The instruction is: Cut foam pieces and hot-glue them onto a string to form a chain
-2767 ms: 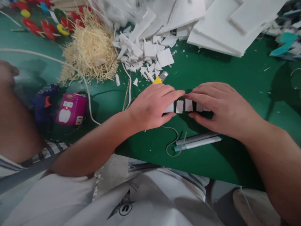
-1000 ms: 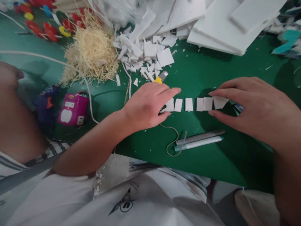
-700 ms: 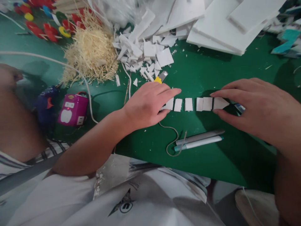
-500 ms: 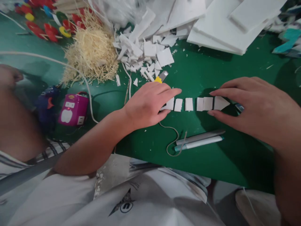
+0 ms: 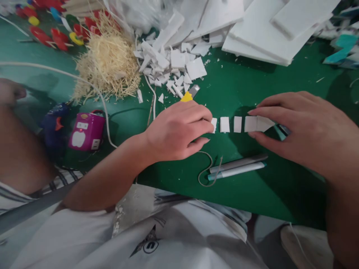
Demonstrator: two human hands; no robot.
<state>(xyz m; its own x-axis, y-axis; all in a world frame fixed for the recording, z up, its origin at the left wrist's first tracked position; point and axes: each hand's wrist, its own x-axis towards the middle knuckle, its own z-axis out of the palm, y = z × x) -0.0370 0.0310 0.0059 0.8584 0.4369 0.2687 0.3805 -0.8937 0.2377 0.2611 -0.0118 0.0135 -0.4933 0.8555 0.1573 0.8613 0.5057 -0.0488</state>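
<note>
A row of small white foam pieces [image 5: 224, 124] lies on the green table. My left hand [image 5: 179, 130] is over the left end of the row, its fingers bent. Its fingertips partly cover a narrow foam piece [image 5: 214, 125], and whatever is under the palm is hidden. On the right, the thumb and index finger of my right hand [image 5: 300, 129] grip a square foam piece [image 5: 250, 124] by its two long edges. A pointed foam piece [image 5: 264, 123] touches that square on the right. Another narrow foam piece [image 5: 237, 124] stands just left of it.
Two markers [image 5: 238, 171] and a loose cord [image 5: 199, 179] lie in front of the row. Behind are foam scraps [image 5: 179, 61], foam sheets [image 5: 260, 30] and straw [image 5: 109, 63]. A purple power adapter [image 5: 86, 130] sits left, near another person's arm [image 5: 19, 138].
My left fingers have curled down, covering the left-end piece. The square and pointed pieces now meet, the gap between them closed; the square has moved slightly right, away from the narrow piece.
</note>
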